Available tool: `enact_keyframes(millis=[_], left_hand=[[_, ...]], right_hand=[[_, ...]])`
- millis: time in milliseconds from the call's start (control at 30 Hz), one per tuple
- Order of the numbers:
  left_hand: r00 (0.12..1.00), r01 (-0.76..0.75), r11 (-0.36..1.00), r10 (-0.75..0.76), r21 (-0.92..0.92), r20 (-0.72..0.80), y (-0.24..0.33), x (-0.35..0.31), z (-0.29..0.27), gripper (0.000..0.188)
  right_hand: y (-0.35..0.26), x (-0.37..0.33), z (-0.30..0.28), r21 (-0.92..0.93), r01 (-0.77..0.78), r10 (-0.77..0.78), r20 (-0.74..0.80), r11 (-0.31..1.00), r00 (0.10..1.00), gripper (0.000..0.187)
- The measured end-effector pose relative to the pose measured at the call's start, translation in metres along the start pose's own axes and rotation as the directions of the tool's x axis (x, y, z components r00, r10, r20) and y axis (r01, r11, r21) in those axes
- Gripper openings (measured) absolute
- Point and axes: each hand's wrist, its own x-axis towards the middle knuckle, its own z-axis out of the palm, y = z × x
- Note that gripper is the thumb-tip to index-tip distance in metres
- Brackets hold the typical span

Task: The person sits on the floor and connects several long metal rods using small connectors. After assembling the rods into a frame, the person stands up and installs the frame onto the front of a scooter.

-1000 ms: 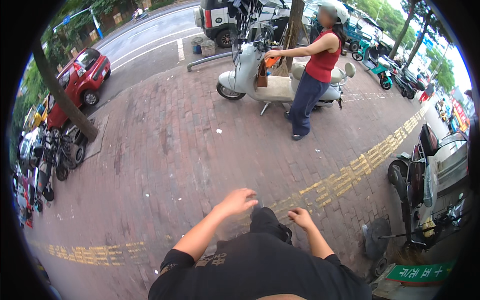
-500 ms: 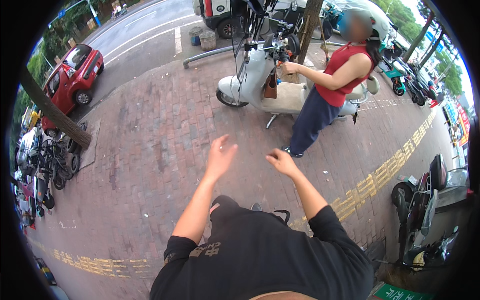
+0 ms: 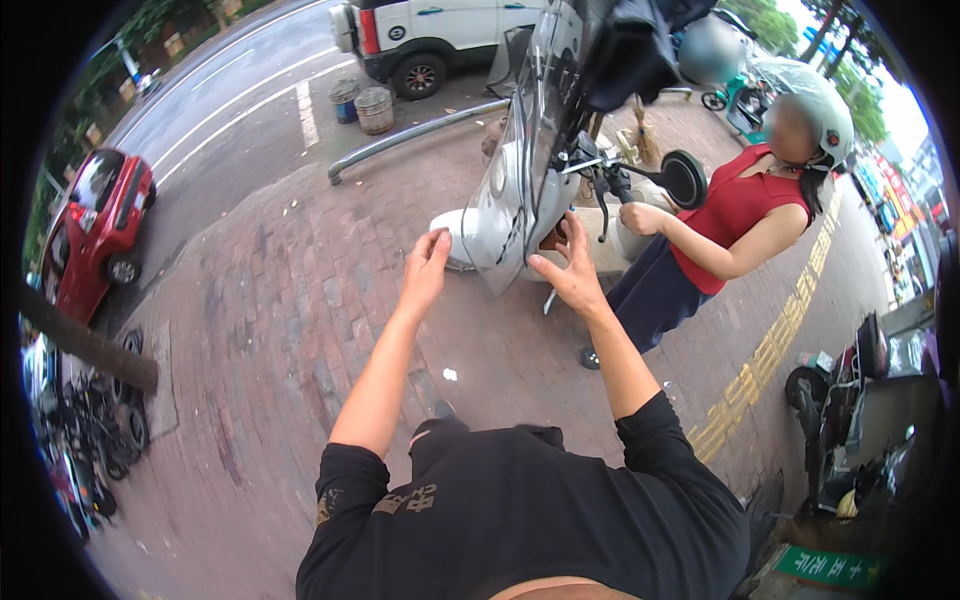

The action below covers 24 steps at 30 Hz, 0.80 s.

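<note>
My left hand [image 3: 426, 268] is raised with its fingers lightly bent and nothing in it. It is nearest to the front end of a white scooter [image 3: 490, 215]; touching or apart, I cannot tell. My right hand [image 3: 571, 270] has thumb and fingers spread, overlapping the scooter's lower body in view. A clear windshield [image 3: 533, 135] rises at the scooter's front, with dark covering [image 3: 630, 55] above it. Beyond the scooter, a person in a red sleeveless top [image 3: 735, 200] and pale helmet [image 3: 818, 110] has one hand [image 3: 648, 217] on the handlebar grip, near a round black mirror [image 3: 684, 180].
A metal rail [image 3: 420, 132] runs along the curb, with two buckets [image 3: 374, 110] behind it. A white car [image 3: 455, 40] and a red car [image 3: 90, 225] stand by the road. A tree trunk [image 3: 90, 345] and parked bikes [image 3: 95, 420] are left; another scooter [image 3: 830, 400] is right.
I have come closer to the scooter, which now looms larger. Both my hands have reached forward and farther apart, and the right fingers have spread. The person's hand remains at the handlebar.
</note>
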Motion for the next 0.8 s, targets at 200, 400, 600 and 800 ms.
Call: enact_keyframes(millis=[200, 400, 600, 800], left_hand=[[0.969, -0.028, 0.995, 0.052, -0.1, 0.24, 0.021, 0.182, 0.043, 0.058], [0.927, 0.099, 0.985, -0.039, -0.143, 0.373, -0.02, 0.311, 0.051, 0.058], [0.873, -0.028, 0.999, 0.042, -0.036, 0.486, -0.043, 0.479, 0.108, 0.053], [0.889, -0.155, 0.945, 0.261, -0.289, 0.377, -0.051, 0.682, 0.152, 0.056]], right_hand=[[0.012, 0.089, 0.042, -0.287, 0.063, -0.168, -0.357, 0.956, 0.919, 0.072], [-0.012, 0.112, 0.077, 0.054, 0.007, 0.015, -0.397, 0.999, 0.918, 0.04], [-0.025, 0.115, 0.044, -0.129, -0.104, 0.028, -0.489, 0.986, 0.872, 0.028], [-0.011, 0.127, 0.057, -0.073, -0.318, 0.14, -0.79, 0.945, 0.597, 0.019]])
